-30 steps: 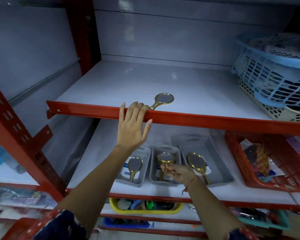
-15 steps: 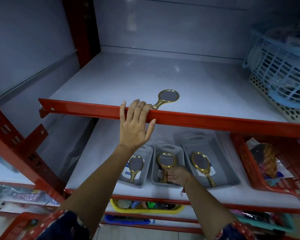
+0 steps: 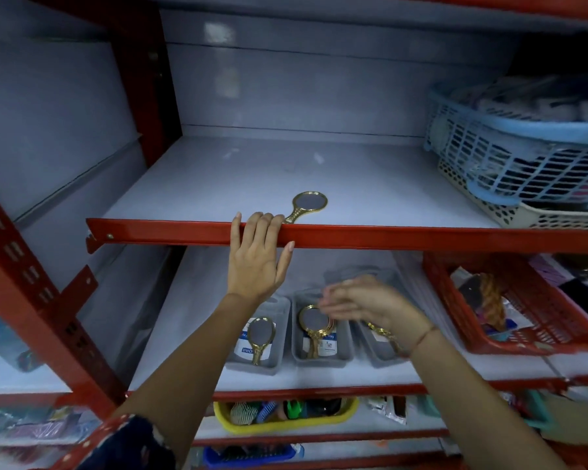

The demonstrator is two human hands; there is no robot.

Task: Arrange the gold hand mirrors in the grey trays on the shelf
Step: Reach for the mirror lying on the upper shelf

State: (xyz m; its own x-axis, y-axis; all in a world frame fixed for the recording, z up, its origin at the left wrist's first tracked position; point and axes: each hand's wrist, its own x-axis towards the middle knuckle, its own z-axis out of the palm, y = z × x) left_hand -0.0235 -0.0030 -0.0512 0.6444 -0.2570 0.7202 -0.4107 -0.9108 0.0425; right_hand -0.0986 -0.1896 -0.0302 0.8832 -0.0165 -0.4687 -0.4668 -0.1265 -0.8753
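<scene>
Three grey trays stand side by side on the lower shelf. The left tray (image 3: 279,366) holds one gold hand mirror (image 3: 260,337). In the middle tray (image 3: 323,359) lies another gold mirror (image 3: 313,322). The right tray (image 3: 374,354) has a mirror (image 3: 379,332) mostly hidden by my right wrist. My right hand (image 3: 360,298), blurred and with fingers apart, hovers above the middle and right trays holding nothing. A further gold mirror (image 3: 308,203) rests on the upper shelf. My left hand (image 3: 257,256) grips the red front rail (image 3: 387,237) of that shelf, just left of the mirror's handle.
A blue basket (image 3: 510,154) stacked on a cream basket (image 3: 530,215) fills the upper shelf's right end. A red basket (image 3: 523,337) with goods sits right of the trays. Below, a yellow bin (image 3: 286,424) holds combs. A red upright (image 3: 31,300) stands at left.
My right hand has let go of the mirror in the middle tray and lifted up and to the right, now open. My left hand stays on the rail.
</scene>
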